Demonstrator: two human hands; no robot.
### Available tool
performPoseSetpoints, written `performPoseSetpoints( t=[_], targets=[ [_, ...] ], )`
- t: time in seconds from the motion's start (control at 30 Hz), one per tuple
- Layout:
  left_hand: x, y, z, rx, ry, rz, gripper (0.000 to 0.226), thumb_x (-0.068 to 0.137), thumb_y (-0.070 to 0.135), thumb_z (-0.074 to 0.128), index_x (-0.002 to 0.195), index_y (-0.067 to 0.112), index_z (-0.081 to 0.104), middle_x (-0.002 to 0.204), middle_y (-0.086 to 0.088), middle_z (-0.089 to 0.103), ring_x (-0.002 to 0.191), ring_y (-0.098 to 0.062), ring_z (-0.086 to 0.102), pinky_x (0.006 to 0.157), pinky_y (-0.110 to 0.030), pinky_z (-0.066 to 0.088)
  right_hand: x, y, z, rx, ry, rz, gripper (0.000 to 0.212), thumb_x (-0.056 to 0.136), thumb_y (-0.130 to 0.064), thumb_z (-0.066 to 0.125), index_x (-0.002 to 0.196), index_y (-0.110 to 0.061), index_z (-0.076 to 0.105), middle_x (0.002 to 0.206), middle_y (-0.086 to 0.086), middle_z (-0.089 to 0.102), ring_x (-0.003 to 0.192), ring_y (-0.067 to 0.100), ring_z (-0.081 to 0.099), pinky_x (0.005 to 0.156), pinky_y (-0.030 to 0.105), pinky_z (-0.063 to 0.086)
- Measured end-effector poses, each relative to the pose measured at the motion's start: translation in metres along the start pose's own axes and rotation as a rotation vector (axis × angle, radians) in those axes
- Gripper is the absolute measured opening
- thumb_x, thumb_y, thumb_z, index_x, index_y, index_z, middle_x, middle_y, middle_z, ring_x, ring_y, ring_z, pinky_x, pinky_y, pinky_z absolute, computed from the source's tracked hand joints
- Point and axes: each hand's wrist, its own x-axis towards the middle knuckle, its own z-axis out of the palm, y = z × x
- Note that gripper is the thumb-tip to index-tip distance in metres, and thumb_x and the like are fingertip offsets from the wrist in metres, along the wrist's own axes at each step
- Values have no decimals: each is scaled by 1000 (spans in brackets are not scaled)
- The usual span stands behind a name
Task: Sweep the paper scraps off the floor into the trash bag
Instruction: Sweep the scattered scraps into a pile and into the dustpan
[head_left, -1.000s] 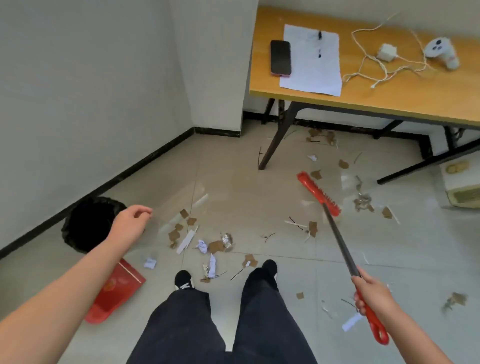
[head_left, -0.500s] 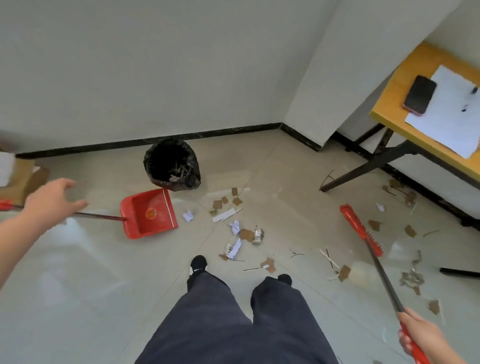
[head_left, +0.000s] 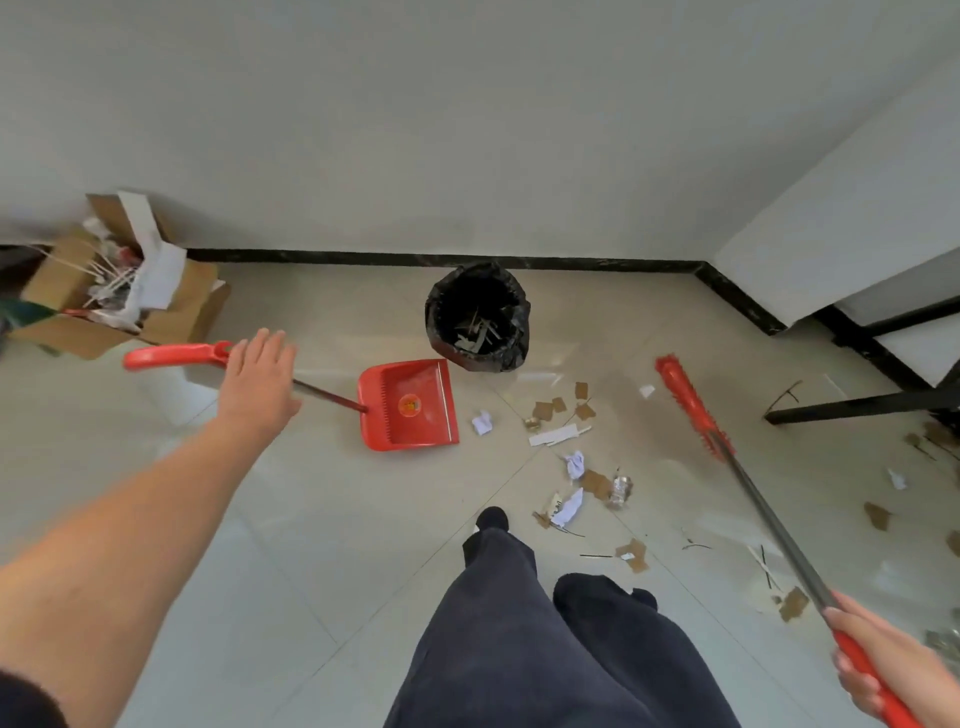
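A red dustpan (head_left: 410, 405) lies flat on the tiled floor, its long handle (head_left: 171, 356) running off to the left. My left hand (head_left: 257, 382) hovers over that handle with fingers spread, holding nothing. My right hand (head_left: 883, 670) grips the red end of a broom, whose red brush head (head_left: 691, 400) rests on the floor at right. A black trash bag (head_left: 478, 317) stands open by the wall just behind the dustpan, with scraps inside. Brown and white paper scraps (head_left: 576, 467) lie scattered between the dustpan and the broom.
An open cardboard box (head_left: 114, 291) full of clutter sits against the wall at far left. Black table legs (head_left: 862, 402) cross the floor at far right, with more scraps (head_left: 878, 514) near them. My dark-trousered legs (head_left: 524, 634) fill the bottom centre.
The view has swung left, bringing the cardboard box into sight. My left hand has reached from beside the dustpan handle to right over it. The broom head has stayed on the floor.
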Motion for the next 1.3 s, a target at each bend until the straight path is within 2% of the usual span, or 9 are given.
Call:
performPoseSetpoints(
  t=[0.07,0.13,0.23,0.3,0.37,0.5,0.7,1.1,1.3],
  targets=[
    [4,-11,-7,-33,278,109,81,64,21,86,135,10,50,141,-17,45,132,-38,39,106,-48,33,-8,-8,13,-27,-1,-30,43,95,-13,53,129,-40,52,50,14,40,31,14,33,36,17,33],
    [7,-29,-17,-36,330,149,98,56,38,89,140,16,45,140,-16,45,127,-38,42,101,-47,32,-16,-16,25,-62,-3,-38,45,96,-13,52,132,-39,51,51,15,41,32,14,33,35,17,32],
    [12,-72,-27,122,-62,2,118,51,69,80,145,19,29,134,-12,50,123,-34,48,100,-43,37,-19,-25,36,-120,25,-22,48,96,-12,51,140,-30,46,52,14,42,31,15,33,33,17,32],
    [14,-95,-28,112,-318,-50,86,65,58,78,133,19,42,120,-7,60,112,-30,58,92,-38,46,-18,-31,43,-140,42,-7,49,97,-11,50,143,-26,43,51,13,42,30,15,32,32,17,31],
    [17,-102,-26,-65,-399,-32,51,75,39,78,119,20,59,105,-6,66,98,-28,62,85,-36,50,-17,-32,48,-118,44,4,50,98,-10,48,145,-24,41,50,12,40,28,14,31,30,16,30],
    [16,-85,-17,-307,-330,60,34,79,41,75,108,26,68,99,-4,70,91,-26,62,79,-33,48,-18,-27,45,-69,44,26,50,97,-8,48,145,-23,40,56,12,40,27,13,31,29,16,29],
    [-1,-59,-22,-199,-114,100,29,79,60,66,101,42,68,94,4,73,90,-24,67,71,-34,55,-28,-5,21,29,94,38,50,96,-10,50,144,-23,42,55,12,39,27,13,30,30,15,29],
    [-40,33,-77,56,-11,291,25,77,64,63,94,46,64,72,15,64,75,-14,68,53,-24,49,-13,65,-49,272,228,84,48,98,-6,44,143,-22,43,58,8,38,22,12,30,28,14,29],
    [-19,59,-64,-51,-91,203,27,70,65,69,86,44,64,72,16,65,70,-15,64,64,-29,53,6,97,-99,252,281,85,47,94,-2,45,138,-17,51,49,8,40,25,14,31,30,16,31]
  ],
)
